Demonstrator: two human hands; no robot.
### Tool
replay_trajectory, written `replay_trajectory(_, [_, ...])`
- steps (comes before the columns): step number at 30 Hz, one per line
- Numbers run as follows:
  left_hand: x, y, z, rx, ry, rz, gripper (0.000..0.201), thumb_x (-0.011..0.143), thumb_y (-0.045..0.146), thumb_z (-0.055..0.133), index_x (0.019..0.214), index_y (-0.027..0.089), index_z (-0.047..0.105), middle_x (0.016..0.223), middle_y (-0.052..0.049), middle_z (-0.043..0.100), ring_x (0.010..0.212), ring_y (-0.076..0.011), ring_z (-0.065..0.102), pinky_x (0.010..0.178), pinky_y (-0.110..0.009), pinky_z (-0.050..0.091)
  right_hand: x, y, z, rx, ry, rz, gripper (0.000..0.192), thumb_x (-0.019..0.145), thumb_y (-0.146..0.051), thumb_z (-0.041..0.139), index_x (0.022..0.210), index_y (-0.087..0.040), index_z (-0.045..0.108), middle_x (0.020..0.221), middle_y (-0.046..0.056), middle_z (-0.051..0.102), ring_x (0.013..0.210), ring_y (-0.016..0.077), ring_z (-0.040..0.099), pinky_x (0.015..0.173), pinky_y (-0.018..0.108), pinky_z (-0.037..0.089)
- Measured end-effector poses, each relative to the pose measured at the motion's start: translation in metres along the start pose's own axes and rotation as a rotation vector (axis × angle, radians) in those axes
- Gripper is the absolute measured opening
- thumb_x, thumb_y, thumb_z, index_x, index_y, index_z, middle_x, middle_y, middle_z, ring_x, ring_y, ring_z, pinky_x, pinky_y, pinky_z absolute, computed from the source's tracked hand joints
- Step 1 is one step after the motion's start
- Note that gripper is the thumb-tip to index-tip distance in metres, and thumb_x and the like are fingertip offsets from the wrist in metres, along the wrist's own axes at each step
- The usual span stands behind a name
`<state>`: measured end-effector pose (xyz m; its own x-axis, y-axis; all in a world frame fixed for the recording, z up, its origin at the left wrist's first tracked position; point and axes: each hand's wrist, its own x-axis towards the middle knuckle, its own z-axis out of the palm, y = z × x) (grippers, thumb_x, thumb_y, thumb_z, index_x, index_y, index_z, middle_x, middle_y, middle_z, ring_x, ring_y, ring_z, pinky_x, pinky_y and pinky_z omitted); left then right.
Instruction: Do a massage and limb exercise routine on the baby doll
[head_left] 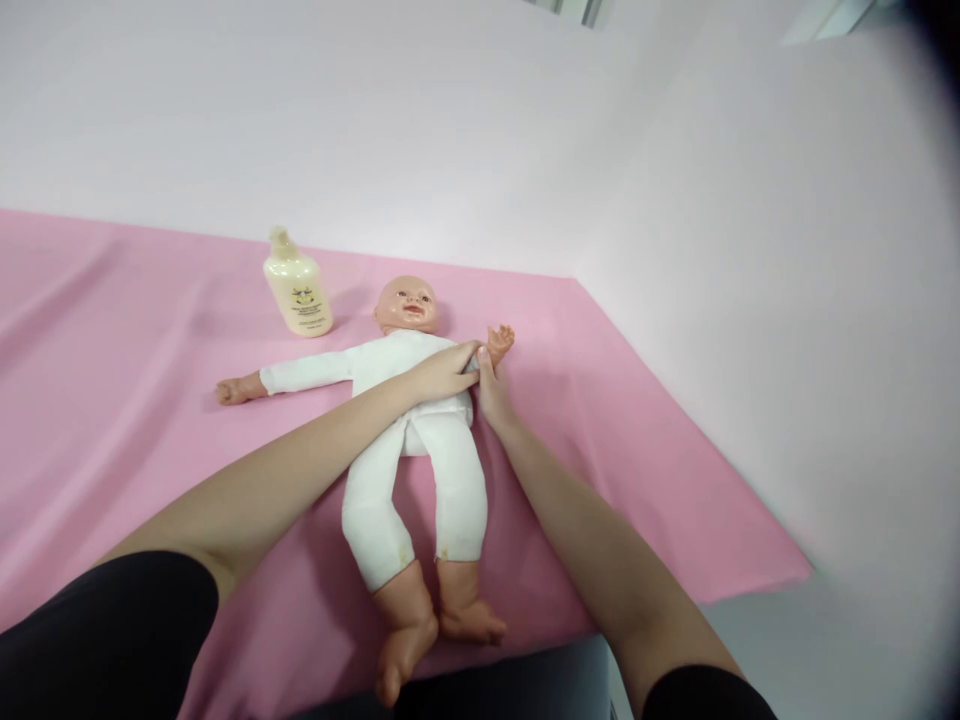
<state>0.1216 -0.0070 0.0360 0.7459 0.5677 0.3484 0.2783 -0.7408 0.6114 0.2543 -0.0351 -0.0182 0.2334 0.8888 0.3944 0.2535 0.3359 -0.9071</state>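
Note:
A baby doll (379, 362) with a white cloth body and plastic head, hands and feet lies on its back, its feet toward me. My left hand (448, 374) reaches across the doll's torso, its fingers closed around the doll's arm at the right of the view. On the outer side of that same arm, my right hand (493, 388) grips it too, thumb pointing up. The doll's small hand (500, 343) sticks up beyond my fingers. My hands cover most of that sleeve. Its other arm (311, 373) stretches out flat to the left.
A pale yellow pump bottle (300, 298) with a dark printed label stands left of the doll's head. Beneath everything is a pink cloth (585, 420) with soft folds, covering the table. A white wall (450, 130) rises behind and to the right.

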Motion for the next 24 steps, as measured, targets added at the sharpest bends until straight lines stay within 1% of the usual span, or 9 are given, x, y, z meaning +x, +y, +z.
replay_trajectory(7, [-0.0001,0.0005,0.0000,0.001,0.007,0.006,0.029,0.089,0.025,0.047,0.114,0.015,0.057,0.111,-0.011,0.071,0.098,-0.0255,0.067,0.093,-0.040,0.053,-0.0004,-0.0042,-0.0006,0.034,0.006,0.010,0.094,0.089,-0.080,0.038,0.163,-0.023,0.031,0.175,0.003,0.021,0.164,0.0203,0.003,0.133,0.043,0.018])
replay_trajectory(11, [-0.0007,-0.0005,-0.0002,0.009,0.012,0.003,0.029,0.089,0.025,0.047,0.114,0.015,0.058,0.109,-0.011,0.071,0.097,-0.0252,0.067,0.092,-0.040,0.054,-0.0005,-0.0054,-0.0011,0.032,-0.006,0.023,0.088,0.089,-0.078,0.039,0.162,-0.028,0.033,0.174,0.000,0.021,0.164,0.0193,0.005,0.133,0.045,0.016])
replay_trajectory(14, [-0.0007,-0.0013,-0.0001,0.006,0.008,0.002,0.029,0.090,0.026,0.047,0.115,0.016,0.058,0.110,-0.011,0.071,0.096,-0.0254,0.067,0.092,-0.040,0.054,-0.0009,-0.0057,-0.0013,0.011,-0.008,0.029,0.086,0.091,-0.078,0.036,0.162,-0.031,0.032,0.175,-0.002,0.021,0.164,0.0186,0.005,0.133,0.043,0.016])
replay_trajectory(17, [-0.0005,-0.0011,-0.0003,0.007,0.006,0.005,0.029,0.090,0.027,0.047,0.115,0.016,0.058,0.109,-0.011,0.071,0.096,-0.0255,0.067,0.092,-0.041,0.054,-0.0015,-0.0069,-0.0012,0.003,-0.011,0.025,0.089,0.091,-0.079,0.035,0.162,-0.027,0.031,0.175,0.000,0.019,0.164,0.0188,0.002,0.133,0.040,0.016])
replay_trajectory(21, [-0.0007,0.0007,-0.0013,0.010,0.003,-0.002,0.029,0.089,0.026,0.047,0.114,0.016,0.058,0.107,-0.010,0.071,0.097,-0.0257,0.067,0.092,-0.040,0.053,-0.0020,-0.0091,-0.0009,0.035,-0.005,0.029,0.103,0.087,-0.084,0.037,0.161,-0.013,0.031,0.175,0.009,0.018,0.165,0.0209,0.000,0.133,0.041,0.016])
replay_trajectory(22, [-0.0008,0.0011,-0.0015,0.008,0.001,-0.002,0.029,0.089,0.026,0.047,0.114,0.016,0.058,0.107,-0.010,0.071,0.097,-0.0257,0.067,0.092,-0.040,0.053,-0.0020,-0.0094,-0.0008,0.039,-0.002,0.029,0.104,0.086,-0.084,0.037,0.161,-0.013,0.031,0.175,0.010,0.018,0.165,0.0211,0.001,0.133,0.042,0.016])
replay_trajectory(24, [-0.0010,0.0016,-0.0018,0.005,0.000,-0.003,0.030,0.089,0.026,0.047,0.115,0.016,0.058,0.109,-0.011,0.071,0.098,-0.0258,0.067,0.093,-0.040,0.053,-0.0019,-0.0095,-0.0006,0.037,-0.002,0.027,0.100,0.087,-0.083,0.037,0.162,-0.016,0.031,0.175,0.008,0.017,0.165,0.0207,0.001,0.133,0.044,0.015])
